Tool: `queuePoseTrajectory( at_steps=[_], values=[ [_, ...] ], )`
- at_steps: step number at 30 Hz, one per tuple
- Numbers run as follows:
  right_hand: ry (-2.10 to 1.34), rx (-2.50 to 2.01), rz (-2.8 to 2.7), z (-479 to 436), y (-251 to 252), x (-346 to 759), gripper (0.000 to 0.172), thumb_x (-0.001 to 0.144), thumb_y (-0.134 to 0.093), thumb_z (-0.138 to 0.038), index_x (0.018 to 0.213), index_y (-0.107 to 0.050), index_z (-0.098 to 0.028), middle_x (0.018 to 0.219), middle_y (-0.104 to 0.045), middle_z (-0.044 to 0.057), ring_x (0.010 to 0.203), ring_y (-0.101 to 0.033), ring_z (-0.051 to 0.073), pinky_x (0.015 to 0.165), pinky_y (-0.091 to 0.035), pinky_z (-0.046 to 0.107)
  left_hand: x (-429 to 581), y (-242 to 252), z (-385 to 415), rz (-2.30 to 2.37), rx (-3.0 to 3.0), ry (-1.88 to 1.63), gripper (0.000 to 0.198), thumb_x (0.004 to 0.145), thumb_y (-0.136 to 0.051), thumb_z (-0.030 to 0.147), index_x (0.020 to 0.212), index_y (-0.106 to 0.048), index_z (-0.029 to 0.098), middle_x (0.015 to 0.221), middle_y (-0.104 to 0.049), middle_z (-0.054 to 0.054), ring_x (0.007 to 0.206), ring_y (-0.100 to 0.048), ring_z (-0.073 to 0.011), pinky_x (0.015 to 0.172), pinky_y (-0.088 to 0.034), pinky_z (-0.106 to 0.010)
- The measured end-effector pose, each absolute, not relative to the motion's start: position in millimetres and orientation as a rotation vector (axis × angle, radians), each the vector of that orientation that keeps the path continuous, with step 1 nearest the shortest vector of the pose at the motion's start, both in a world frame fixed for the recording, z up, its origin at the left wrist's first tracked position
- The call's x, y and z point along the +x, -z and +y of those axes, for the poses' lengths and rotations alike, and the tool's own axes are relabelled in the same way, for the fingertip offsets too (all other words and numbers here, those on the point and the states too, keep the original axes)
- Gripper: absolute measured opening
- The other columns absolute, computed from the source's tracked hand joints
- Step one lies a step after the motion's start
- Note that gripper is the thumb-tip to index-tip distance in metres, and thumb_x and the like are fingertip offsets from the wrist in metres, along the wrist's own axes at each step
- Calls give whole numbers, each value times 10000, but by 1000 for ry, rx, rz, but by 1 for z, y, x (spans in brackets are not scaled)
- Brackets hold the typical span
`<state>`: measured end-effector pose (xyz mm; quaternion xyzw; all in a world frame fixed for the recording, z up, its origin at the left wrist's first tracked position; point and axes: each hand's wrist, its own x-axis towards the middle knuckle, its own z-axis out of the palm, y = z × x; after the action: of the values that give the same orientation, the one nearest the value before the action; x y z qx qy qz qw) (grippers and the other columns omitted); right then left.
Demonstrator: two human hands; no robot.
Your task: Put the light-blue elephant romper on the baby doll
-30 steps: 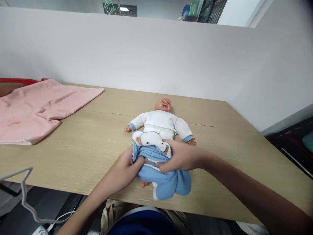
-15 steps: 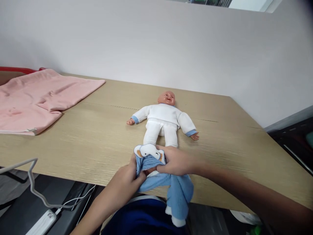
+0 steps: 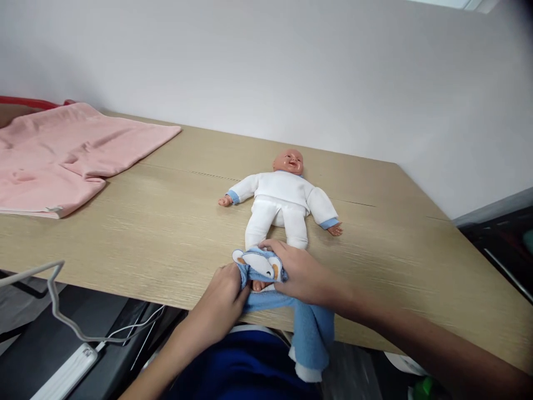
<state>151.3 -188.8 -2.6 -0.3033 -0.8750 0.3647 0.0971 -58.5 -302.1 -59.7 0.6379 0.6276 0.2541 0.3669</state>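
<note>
A baby doll (image 3: pixel 283 191) in a white top with blue cuffs lies on its back, feet toward me. Blue fleece trousers (image 3: pixel 314 333) with a white-and-orange animal-face patch are bunched round its lower leg on my left. One bare doll foot (image 3: pixel 259 285) pokes out from the bunched cloth. My left hand (image 3: pixel 225 289) is closed on the left edge of this cloth. Gripping the other edge, next to the patch, is my right hand (image 3: pixel 297 272). The other trouser leg hangs over the table's front edge, its end white. The doll's second foot is hidden.
A pink cloth (image 3: pixel 75 161) is spread over the left of the wooden table (image 3: pixel 166 233), with a red rim behind it. Below the front edge on the left are a grey cable (image 3: pixel 62 316) and a white power strip (image 3: pixel 69 372). A wall stands behind.
My hands have drawn the bunched trousers up the doll's leg, and the foot now shows below the patch. The camera view has shifted slightly.
</note>
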Motion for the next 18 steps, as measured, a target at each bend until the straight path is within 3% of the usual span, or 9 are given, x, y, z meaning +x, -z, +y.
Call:
queuePoseTrajectory(
  at_steps=[8,12,18],
  values=[
    [-1171,-900,-2522,-182,5,156,687,844,-895,-224,1481,-642,-271,1497,-760,106,1352,-739,367,1125,-592,466,-57,76,-306,1513,1694,-1095,138,1097,-486,228,1191,-587,224,1138,-675,-106,1073,-653,-298,994,-535,-489],
    [-1175,-906,-2420,-180,11,158,543,880,-816,-170,1399,-677,-245,1347,-813,89,1200,-778,319,989,-588,428,-59,81,-297,1442,1609,-1225,346,1066,-525,135,1398,-547,228,1333,-643,-101,1263,-632,-264,1117,-499,-443],
    [-1109,-760,-2407,-170,16,159,345,961,-771,-253,1304,-743,-238,1147,-832,52,951,-754,255,834,-548,380,-71,79,-281,1419,1476,-1215,247,1120,-560,250,1364,-546,216,1190,-670,-45,1080,-653,-219,991,-514,-366]
  ],
)
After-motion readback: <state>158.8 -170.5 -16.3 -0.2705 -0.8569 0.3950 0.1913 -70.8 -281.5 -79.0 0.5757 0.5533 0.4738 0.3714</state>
